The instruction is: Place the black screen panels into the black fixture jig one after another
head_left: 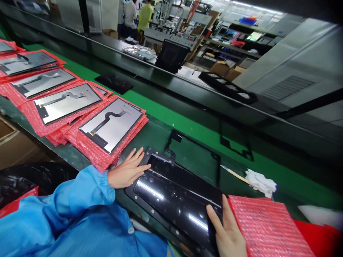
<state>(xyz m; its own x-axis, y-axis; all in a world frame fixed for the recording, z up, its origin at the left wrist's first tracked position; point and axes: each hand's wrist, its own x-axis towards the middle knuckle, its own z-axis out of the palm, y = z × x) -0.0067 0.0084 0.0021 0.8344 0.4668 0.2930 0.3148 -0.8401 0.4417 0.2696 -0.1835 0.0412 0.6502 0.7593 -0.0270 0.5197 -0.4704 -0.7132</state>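
Observation:
A glossy black display panel lies in a black fixture tray at the near edge of the green belt. My left hand rests flat on the panel's left end with fingers stretched out. My right hand lies at the panel's right end, thumb on the glass, its fingers running under a red bubble-wrap sheet beside it. Both arms wear blue sleeves.
Several silver panels with flex cables lie on red bubble wrap to the left, nearest one. A black frame, a stick and a white cloth lie on the belt behind. People stand at the far benches.

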